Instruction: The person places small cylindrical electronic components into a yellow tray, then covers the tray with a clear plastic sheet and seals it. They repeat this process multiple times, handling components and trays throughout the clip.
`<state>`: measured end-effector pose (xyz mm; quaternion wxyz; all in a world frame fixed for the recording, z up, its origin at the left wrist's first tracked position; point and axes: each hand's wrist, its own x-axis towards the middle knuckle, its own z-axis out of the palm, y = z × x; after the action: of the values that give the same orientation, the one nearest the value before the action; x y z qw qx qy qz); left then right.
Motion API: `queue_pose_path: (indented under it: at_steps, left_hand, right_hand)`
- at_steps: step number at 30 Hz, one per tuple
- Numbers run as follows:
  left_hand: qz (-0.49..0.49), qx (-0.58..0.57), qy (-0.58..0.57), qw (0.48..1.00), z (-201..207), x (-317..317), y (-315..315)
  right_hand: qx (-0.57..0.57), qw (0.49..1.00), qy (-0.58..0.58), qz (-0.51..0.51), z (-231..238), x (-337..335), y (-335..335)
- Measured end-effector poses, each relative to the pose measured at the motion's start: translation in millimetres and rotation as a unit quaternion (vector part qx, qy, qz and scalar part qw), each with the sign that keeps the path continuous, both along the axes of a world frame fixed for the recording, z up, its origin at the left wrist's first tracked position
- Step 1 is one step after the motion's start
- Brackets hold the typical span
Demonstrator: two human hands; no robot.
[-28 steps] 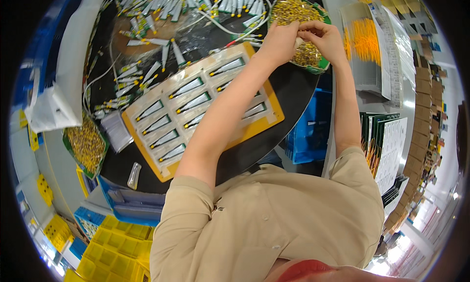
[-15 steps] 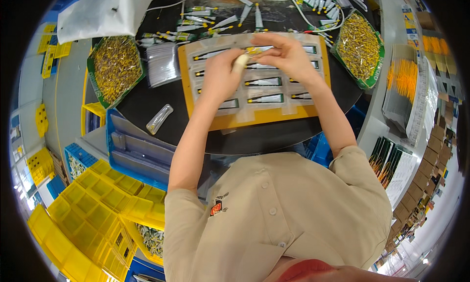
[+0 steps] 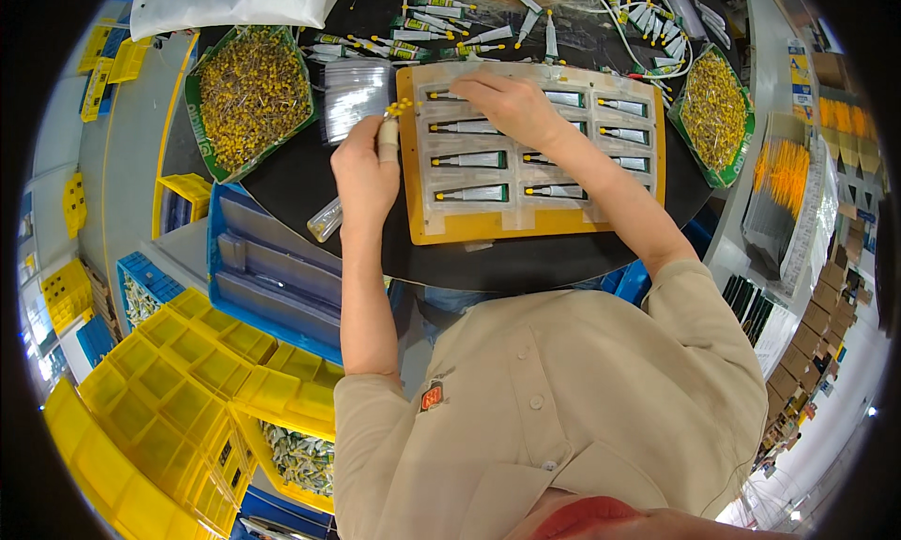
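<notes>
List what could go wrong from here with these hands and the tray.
1. The left hand pinches several small yellow-tipped pins at once; one might slip out.
2. The right hand reaches low over the tray, so it could nudge the tubes in their slots.
3. A clear plastic piece lies by the left forearm, near the edge of the table; a bump could knock it off.

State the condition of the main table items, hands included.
Tray, visible slots holding tubes
Left hand, pinching yellow pieces
Right hand, over the tray's upper left; grip hidden
Loose tubes, scattered behind tray
Clear plastic, stacked
Left bin, heaped with yellow pieces
Right bin, similarly heaped
</notes>
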<state>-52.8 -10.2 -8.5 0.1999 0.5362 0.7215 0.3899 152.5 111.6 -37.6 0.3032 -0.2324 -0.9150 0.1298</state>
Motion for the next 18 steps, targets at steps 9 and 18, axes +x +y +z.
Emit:
queue_pose_path:
  at_steps: [9, 18]
  left_hand:
    - [-0.118, 0.011, -0.152, 0.981, 3, 43, 2]
    - [-0.262, -0.123, -0.159, 0.944, 10, 81, 16]
  right_hand:
    - [-0.181, 0.978, 0.095, 0.024, 39, 17, -26]
    - [-0.194, 0.979, 0.024, 0.062, 37, 93, -17]
